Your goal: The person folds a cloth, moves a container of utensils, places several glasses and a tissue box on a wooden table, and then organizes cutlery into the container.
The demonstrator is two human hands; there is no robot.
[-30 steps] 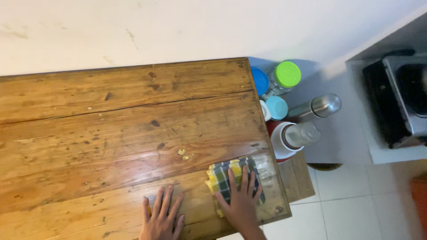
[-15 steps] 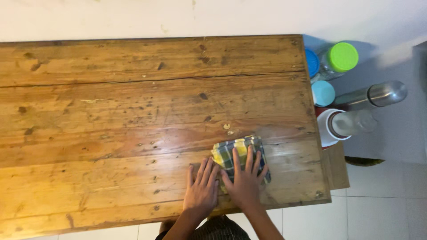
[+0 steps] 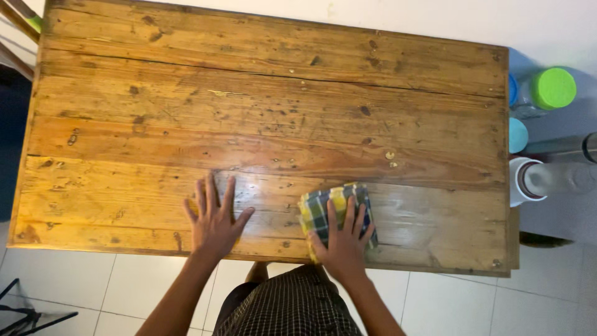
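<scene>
A folded checked cloth (image 3: 324, 204), yellow, green and dark blue, lies on the near part of a worn wooden table (image 3: 267, 106). My right hand (image 3: 344, 239) presses flat on the cloth with fingers spread. My left hand (image 3: 214, 221) rests flat on the bare wood to the left of the cloth, fingers apart, holding nothing. A wet sheen shows on the plank between and above the hands.
Past the table's right edge stand bottles on the floor: one with a green lid (image 3: 552, 88), blue lids (image 3: 517, 134), a white and clear bottle (image 3: 535, 180) and a steel flask (image 3: 589, 147). White tiles (image 3: 74, 280) lie below the near edge. A dark frame (image 3: 25, 314) sits at bottom left.
The view has shifted right, so the table's left end now shows. My left hand has slid left, away from the cloth. My right hand stays on the cloth.
</scene>
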